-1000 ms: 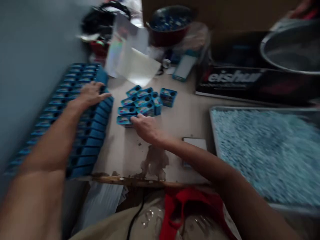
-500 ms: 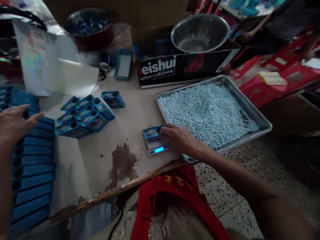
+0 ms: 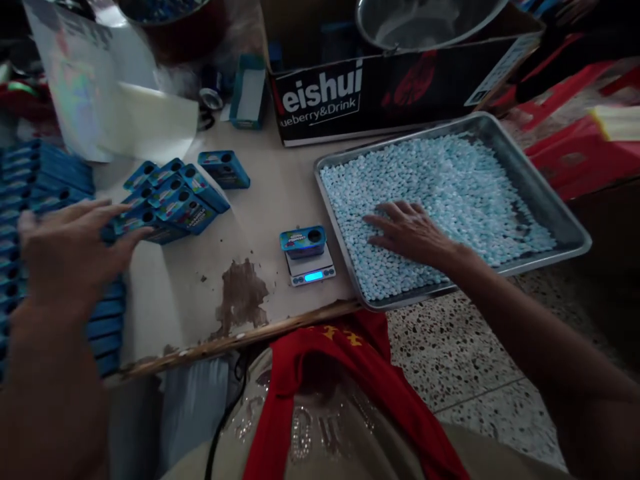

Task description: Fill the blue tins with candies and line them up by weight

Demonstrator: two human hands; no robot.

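A blue box [image 3: 303,241] with a dark round hole on top sits on the small scale [image 3: 311,268], whose display glows. My right hand [image 3: 413,233] rests on the pale blue pellets [image 3: 445,183] in the metal tray [image 3: 565,257], fingers spread, nothing seen in its grasp. Over at the left, my left hand [image 3: 75,250] is raised with fingers apart and holds nothing visible, between the rows of blue boxes [image 3: 106,333] and a small pile of similar boxes [image 3: 175,200]. One more blue box [image 3: 223,169] stands behind the pile.
A black printed carton [image 3: 320,100] with a steel bowl [image 3: 425,27] on it stands at the back. Left of it are an open teal box [image 3: 249,93], a can [image 3: 211,87] and a dark red pot [image 3: 175,33]. Red stools [image 3: 575,160] are at the right.
My right hand has left the box on the scale and moved right onto the pellets. My left hand has shifted right, off the rows of boxes. The view has moved closer.
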